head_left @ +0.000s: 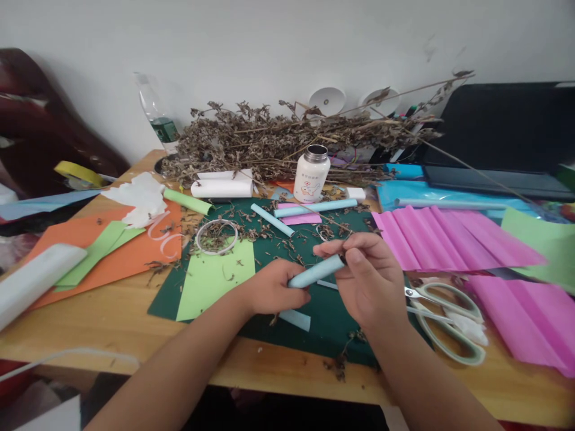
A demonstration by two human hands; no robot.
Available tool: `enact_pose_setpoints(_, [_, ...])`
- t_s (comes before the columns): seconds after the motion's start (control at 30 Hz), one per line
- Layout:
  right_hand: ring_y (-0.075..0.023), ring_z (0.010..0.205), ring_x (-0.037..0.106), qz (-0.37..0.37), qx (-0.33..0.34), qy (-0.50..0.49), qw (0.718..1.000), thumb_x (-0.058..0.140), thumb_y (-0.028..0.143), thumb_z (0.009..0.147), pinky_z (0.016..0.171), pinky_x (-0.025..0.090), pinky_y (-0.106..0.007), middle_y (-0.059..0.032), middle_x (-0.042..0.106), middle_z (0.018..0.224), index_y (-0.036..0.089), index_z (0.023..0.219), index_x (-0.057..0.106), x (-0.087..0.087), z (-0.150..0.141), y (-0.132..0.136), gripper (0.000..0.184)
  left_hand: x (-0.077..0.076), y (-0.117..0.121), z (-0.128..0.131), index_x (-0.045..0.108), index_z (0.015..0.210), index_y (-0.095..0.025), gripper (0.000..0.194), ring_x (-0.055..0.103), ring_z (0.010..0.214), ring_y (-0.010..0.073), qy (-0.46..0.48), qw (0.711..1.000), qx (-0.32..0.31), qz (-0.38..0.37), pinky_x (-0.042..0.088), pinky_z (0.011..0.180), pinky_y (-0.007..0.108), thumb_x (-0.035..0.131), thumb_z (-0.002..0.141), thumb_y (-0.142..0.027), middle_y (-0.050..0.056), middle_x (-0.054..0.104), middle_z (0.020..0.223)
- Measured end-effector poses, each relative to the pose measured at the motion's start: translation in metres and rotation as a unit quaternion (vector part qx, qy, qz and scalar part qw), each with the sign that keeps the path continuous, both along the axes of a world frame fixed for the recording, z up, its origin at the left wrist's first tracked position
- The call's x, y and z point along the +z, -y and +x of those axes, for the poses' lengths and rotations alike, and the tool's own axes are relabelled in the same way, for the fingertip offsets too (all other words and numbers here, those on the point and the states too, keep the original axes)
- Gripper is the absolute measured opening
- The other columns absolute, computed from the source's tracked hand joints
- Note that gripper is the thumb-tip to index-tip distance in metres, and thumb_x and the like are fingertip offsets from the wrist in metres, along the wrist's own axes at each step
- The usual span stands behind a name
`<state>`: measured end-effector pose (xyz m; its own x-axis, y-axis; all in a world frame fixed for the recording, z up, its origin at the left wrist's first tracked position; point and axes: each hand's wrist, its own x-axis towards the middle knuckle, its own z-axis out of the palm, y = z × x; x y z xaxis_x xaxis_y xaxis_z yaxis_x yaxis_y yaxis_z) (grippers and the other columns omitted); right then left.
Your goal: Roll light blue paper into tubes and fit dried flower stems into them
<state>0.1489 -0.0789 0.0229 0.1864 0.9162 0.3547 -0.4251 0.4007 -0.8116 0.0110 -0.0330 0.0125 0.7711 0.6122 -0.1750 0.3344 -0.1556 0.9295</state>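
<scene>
My left hand (pixel 276 287) is closed around the near end of a light blue paper tube (pixel 315 271), which tilts up to the right over the green cutting mat (pixel 269 245). At the tube's far end, my right hand (pixel 371 269) pinches with thumb and forefinger what looks like a dark piece of dried stem, mostly hidden by the fingers. Two more blue paper tubes, one short (pixel 272 219) and one long (pixel 315 208), lie beyond my hands. A blue paper strip (pixel 296 319) is below my left hand. Dried leaf bits are scattered over the mat.
A heap of dried plant stems (pixel 251 140) spans the back, behind an uncapped white bottle (pixel 311 175). Scissors (pixel 449 317) and pink crepe paper (pixel 449 239) lie right. Left are a tape ring (pixel 217 237), green paper (pixel 215 281), orange paper (pixel 103 239) and a white roll (pixel 42 284).
</scene>
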Motion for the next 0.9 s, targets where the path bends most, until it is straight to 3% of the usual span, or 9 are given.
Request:
enact_pose_setpoints(0.23, [-0.0161, 0.082, 0.063, -0.015, -0.029, 0.063, 0.997, 0.053, 0.019, 0.075, 0.074, 0.051, -0.037, 0.0008, 0.068, 0.082, 0.024, 0.080, 0.051, -0.001, 0.001, 0.001, 0.008, -0.001, -0.001, -0.002, 0.044, 0.051, -0.014, 0.010, 0.035, 0.042, 0.0056, 0.004, 1.000, 0.006, -0.030, 0.028, 0.040, 0.017, 0.049, 0.059, -0.017, -0.006, 0.037, 0.045])
enact_pose_setpoints(0.5, [-0.0169, 0.088, 0.060, -0.029, 0.046, 0.103, 0.993, 0.053, 0.022, 0.076, 0.074, 0.048, -0.035, -0.0007, 0.066, 0.090, 0.022, 0.073, 0.052, -0.003, 0.010, -0.003, 0.003, 0.001, -0.001, -0.003, 0.043, 0.050, -0.014, 0.011, 0.034, 0.040, 0.0051, 0.002, 1.000, 0.009, -0.025, 0.028, 0.039, 0.017, 0.049, 0.059, -0.017, -0.006, 0.037, 0.043])
enact_pose_setpoints(0.6, [-0.0180, 0.092, 0.057, 0.018, 0.007, 0.181, 0.983, 0.052, 0.022, 0.076, 0.076, 0.047, -0.036, -0.0021, 0.063, 0.095, 0.023, 0.076, 0.056, -0.003, 0.016, -0.003, 0.004, 0.001, -0.002, -0.003, 0.043, 0.050, -0.014, 0.011, 0.034, 0.041, 0.0051, 0.008, 0.999, 0.015, -0.028, 0.028, 0.040, 0.017, 0.049, 0.059, -0.018, -0.006, 0.037, 0.044])
enact_pose_setpoints(0.77, [-0.0213, 0.100, 0.051, 0.107, -0.048, 0.354, 0.928, 0.047, 0.023, 0.078, 0.080, 0.044, -0.039, -0.0049, 0.058, 0.107, 0.023, 0.083, 0.060, 0.001, 0.025, -0.002, 0.014, 0.001, -0.003, -0.004, 0.042, 0.049, -0.015, 0.014, 0.035, 0.041, 0.0051, -0.005, 1.000, 0.012, 0.027, 0.029, 0.041, 0.017, 0.049, 0.060, -0.018, -0.007, 0.035, 0.043])
enact_pose_setpoints(0.83, [-0.0214, 0.098, 0.052, 0.123, -0.056, 0.373, 0.918, 0.046, 0.023, 0.078, 0.078, 0.044, -0.039, -0.0048, 0.057, 0.107, 0.023, 0.081, 0.061, 0.001, 0.027, -0.003, 0.015, 0.001, -0.003, -0.004, 0.041, 0.048, -0.015, 0.016, 0.036, 0.041, 0.0051, -0.014, 0.998, 0.010, 0.060, 0.029, 0.041, 0.017, 0.050, 0.061, -0.018, -0.007, 0.035, 0.043])
enact_pose_setpoints(0.9, [-0.0213, 0.094, 0.053, 0.136, -0.086, 0.340, 0.927, 0.045, 0.024, 0.078, 0.075, 0.045, -0.038, -0.0048, 0.059, 0.103, 0.023, 0.079, 0.061, -0.001, 0.027, -0.004, 0.016, 0.001, -0.003, -0.005, 0.041, 0.048, -0.015, 0.016, 0.037, 0.040, 0.0053, -0.023, 0.997, 0.015, 0.069, 0.030, 0.040, 0.016, 0.049, 0.061, -0.018, -0.006, 0.036, 0.043])
